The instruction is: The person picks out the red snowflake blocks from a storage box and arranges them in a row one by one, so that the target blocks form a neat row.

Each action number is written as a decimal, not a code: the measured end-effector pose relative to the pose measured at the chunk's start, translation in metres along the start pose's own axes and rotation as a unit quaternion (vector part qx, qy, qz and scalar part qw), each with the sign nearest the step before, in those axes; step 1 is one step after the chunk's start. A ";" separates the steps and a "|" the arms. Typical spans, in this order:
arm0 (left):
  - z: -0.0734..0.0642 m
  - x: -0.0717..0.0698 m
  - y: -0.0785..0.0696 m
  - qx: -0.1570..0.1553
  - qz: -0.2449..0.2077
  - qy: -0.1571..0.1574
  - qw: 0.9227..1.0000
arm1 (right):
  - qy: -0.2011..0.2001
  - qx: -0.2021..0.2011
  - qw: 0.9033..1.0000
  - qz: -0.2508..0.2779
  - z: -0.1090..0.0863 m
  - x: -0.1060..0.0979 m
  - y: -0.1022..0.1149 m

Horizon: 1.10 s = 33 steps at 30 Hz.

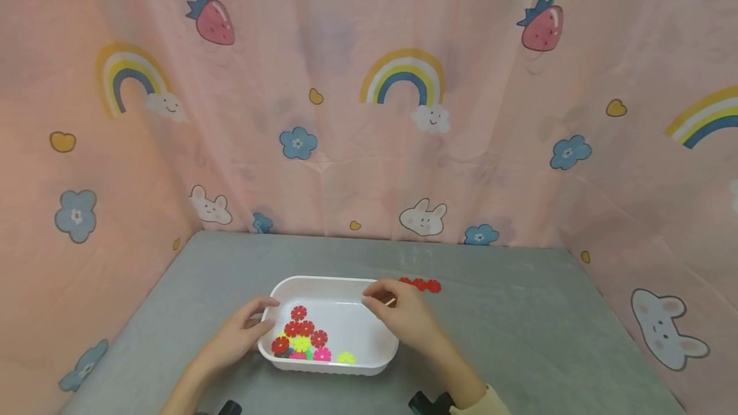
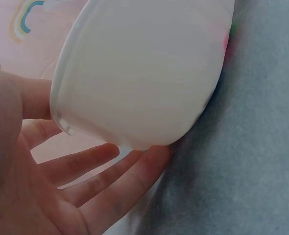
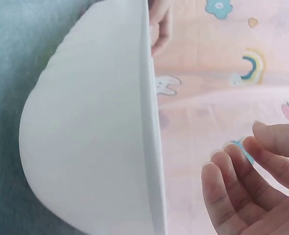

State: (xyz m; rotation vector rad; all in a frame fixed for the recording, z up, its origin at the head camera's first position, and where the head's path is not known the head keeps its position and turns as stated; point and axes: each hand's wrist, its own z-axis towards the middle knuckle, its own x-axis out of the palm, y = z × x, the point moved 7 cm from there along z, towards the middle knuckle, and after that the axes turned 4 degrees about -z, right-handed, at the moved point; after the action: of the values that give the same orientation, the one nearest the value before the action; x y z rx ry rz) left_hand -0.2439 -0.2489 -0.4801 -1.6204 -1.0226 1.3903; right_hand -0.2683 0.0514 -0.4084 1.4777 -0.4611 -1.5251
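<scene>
A white plastic tray (image 1: 360, 338) stands on the grey table, with several notched plastic discs inside, mostly red discs (image 1: 306, 328) plus yellow and pink ones, gathered at its left. My left hand (image 1: 239, 332) holds the tray's left end. In the left wrist view its thumb is at the rim and its fingertips (image 2: 158, 152) are against the outer wall. Above the tray's right rim hovers my right hand (image 1: 406, 314), its fingers loosely bent. The right wrist view shows nothing between thumb and fingers (image 3: 223, 171).
Beyond my right hand, a short row of red discs (image 1: 426, 285) lies on the table (image 1: 519, 325). A pink patterned curtain (image 1: 346, 178) hangs along the back and both sides. Dark devices (image 1: 429, 403) show at the bottom edge near both wrists.
</scene>
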 end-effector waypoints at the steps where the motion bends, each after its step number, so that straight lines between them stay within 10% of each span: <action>1: 0.000 0.000 0.000 0.000 -0.001 0.000 1.000 | 0.009 -0.001 1.000 -0.001 0.001 0.004 0.001; 21: 0.001 0.001 0.003 -0.003 0.001 0.005 1.000 | 0.123 -0.016 0.991 -0.057 0.030 0.082 0.010; 33: 0.001 0.001 0.002 -0.002 -0.010 0.004 1.000 | 0.189 0.049 0.976 -0.093 0.031 0.112 -0.009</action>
State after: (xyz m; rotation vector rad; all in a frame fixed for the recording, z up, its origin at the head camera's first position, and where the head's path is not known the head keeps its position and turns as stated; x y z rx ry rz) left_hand -0.2449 -0.2489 -0.4820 -1.6143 -1.0346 1.3679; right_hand -0.2821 -0.0448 -0.4731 1.8828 -0.1757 -1.3314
